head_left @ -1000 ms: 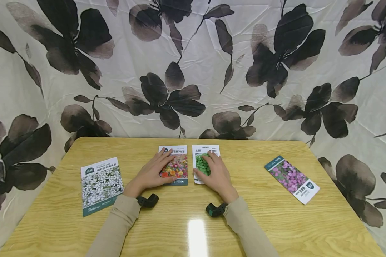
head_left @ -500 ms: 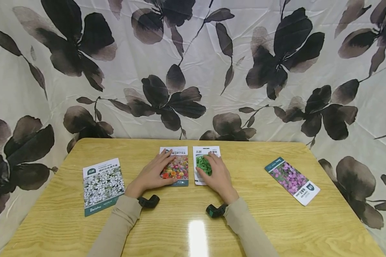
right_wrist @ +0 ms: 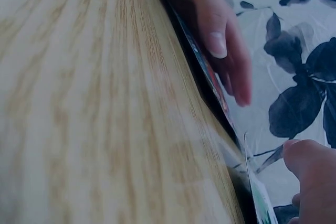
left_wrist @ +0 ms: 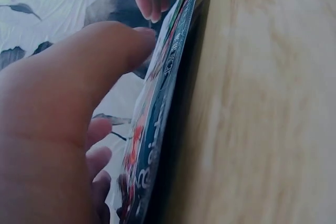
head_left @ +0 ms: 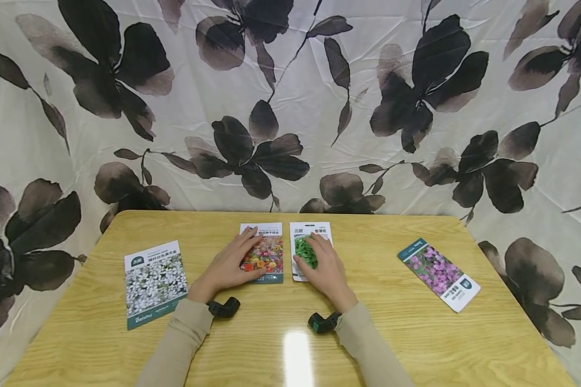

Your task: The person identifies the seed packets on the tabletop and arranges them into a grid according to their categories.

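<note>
- A pale cloth with dark printed flowers [head_left: 329,107] hangs behind the wood-grain surface [head_left: 252,349].
- The mixed-flower packet [head_left: 271,252] and the green-leaf packet [head_left: 304,251] lie side by side near the far middle of the surface, a narrow gap between them.
- The white-flower packet [head_left: 156,285] lies well apart on the person's left; the pink-flower packet [head_left: 439,275] lies aslant on the right, its white end towards the person.
- An uneven push from the left hand [head_left: 227,263] or the right hand [head_left: 325,266] could twist either middle packet or slide one edge over the other, since they lie so close and look thin and light.
- A careless sweep of the left forearm might also nudge the white-flower packet, whose near corner is just beside the sleeve [head_left: 184,333].
- The left hand is spread over the mixed-flower packet, thumb well out from the fingers, gripping nothing.
- The right hand is likewise spread over the green-leaf packet, gripping nothing; whether either fingertip presses down, I cannot tell.
</note>
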Motion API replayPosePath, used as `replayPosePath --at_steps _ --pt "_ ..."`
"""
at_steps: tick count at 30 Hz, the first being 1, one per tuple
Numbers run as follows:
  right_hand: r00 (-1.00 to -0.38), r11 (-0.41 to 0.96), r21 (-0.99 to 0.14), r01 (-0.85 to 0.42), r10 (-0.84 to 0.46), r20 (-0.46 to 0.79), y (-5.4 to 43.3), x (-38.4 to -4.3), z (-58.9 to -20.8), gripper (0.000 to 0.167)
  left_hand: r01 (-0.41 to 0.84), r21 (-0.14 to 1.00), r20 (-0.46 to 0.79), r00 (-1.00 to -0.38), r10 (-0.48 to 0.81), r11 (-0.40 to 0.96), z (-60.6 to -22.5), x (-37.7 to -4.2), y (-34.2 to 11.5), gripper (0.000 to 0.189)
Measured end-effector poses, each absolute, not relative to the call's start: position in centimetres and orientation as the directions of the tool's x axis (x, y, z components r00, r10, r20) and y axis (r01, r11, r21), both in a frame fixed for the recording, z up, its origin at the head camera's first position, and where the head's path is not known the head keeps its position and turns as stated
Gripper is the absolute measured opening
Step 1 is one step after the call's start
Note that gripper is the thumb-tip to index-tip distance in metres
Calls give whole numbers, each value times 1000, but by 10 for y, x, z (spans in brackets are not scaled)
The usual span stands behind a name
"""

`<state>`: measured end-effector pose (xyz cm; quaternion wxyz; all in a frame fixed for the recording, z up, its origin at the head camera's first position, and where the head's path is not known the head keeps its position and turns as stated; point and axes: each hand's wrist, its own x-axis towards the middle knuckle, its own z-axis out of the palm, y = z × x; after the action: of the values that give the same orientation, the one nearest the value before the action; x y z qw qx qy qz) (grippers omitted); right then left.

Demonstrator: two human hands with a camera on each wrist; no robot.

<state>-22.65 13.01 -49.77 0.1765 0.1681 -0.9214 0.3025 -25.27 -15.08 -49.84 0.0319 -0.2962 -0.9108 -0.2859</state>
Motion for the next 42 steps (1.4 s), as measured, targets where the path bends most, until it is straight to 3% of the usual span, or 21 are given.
replayPosePath --at_steps 7,17,27,33,42 --pt "-861 751 -488 -444 -207 465 128 -229 -490 53 532 532 233 -840 491 658 -492 -244 -151 79" --pt "-871 707 -557 -435 -173 460 126 -227 -469 52 530 514 214 -841 498 674 -476 -229 -157 73" --pt "-837 657 -557 -507 -221 501 106 -226 -418 48 586 376 181 -806 563 718 -440 -208 -208 70" --pt "-810 621 -544 -565 -290 510 82 -226 -396 48 568 295 148 -821 551 768 -418 -191 -239 72" --pt "-755 595 -477 -647 -412 511 27 -223 -382 48 436 336 -4 -886 464 835 -405 -176 -287 83"
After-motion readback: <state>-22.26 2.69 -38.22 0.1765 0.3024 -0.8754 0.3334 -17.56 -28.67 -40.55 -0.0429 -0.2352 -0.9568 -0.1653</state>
